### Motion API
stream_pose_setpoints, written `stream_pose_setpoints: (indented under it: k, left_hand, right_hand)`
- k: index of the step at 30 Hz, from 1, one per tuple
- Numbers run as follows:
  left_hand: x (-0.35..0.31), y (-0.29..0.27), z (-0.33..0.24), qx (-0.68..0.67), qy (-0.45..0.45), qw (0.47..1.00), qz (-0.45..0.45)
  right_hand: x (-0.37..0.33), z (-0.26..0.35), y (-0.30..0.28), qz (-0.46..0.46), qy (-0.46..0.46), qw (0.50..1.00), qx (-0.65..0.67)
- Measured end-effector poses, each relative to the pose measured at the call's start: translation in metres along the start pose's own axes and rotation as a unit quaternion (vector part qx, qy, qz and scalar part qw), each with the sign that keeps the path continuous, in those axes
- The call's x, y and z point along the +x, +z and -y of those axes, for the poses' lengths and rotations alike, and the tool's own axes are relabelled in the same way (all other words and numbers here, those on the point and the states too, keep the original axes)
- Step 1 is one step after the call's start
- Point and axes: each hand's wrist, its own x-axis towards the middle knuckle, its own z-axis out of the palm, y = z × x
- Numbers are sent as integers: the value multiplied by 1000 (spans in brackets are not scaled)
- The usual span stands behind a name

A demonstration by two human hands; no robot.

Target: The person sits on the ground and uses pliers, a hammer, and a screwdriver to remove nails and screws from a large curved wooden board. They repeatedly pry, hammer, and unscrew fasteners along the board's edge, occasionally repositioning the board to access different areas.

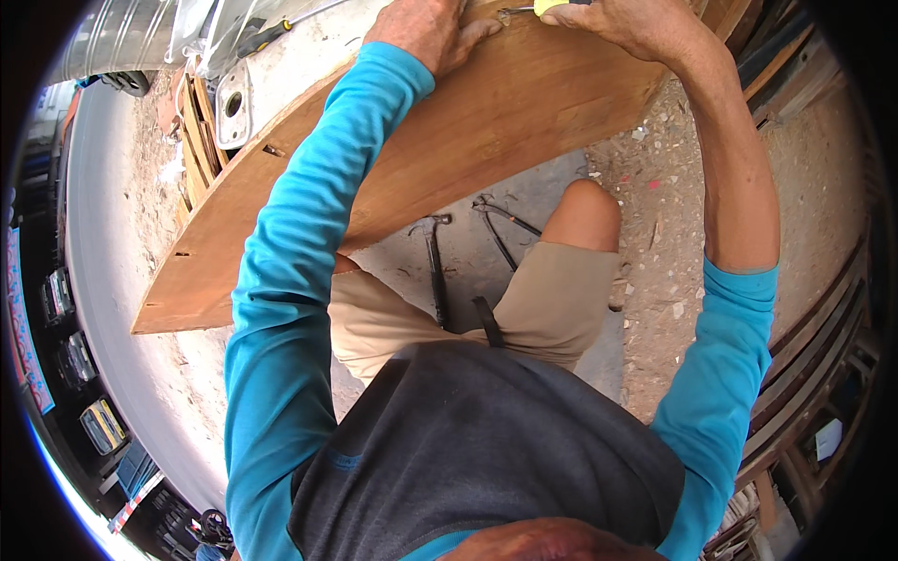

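Note:
A long brown wooden board [524, 122] with small notches along its edge lies across my lap and stretches from lower left to the top. My left hand [426, 33] rests flat on the board near the top edge, fingers spread. My right hand [627, 23] is closed around a yellow-handled tool [547, 7] whose metal tip touches the board beside my left hand. Most of the tool's handle is cut off by the frame edge.
A hammer [435, 262] and a pair of pincers [500, 224] lie on the ground between my knees. Stacked wood slats [198, 140] and a metal plate [234, 107] sit at upper left, dark wooden furniture parts [814, 327] at right. Parked vehicles line the far left.

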Motion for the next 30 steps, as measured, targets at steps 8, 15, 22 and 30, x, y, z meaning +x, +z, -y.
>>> stream_pose_setpoints:
  k: [8, 15, 22, 30]
  left_hand:
    - [-4, 16, 15, 33, 2, 999, -35]
    - [-4, 14, 16, 51, -5, 998, -20]
    - [-4, 17, 17, 59, 3, 998, -35]
    - [-3, 16, 18, 37, -16, 999, -15]
  right_hand:
    - [2, -42, 45, -152, -168, 972, -69]
    - [12, -58, 45, -163, -244, 956, -22]
    - [22, -81, 56, -187, -272, 944, -1]
    - [28, -86, 63, -270, -301, 909, -104]
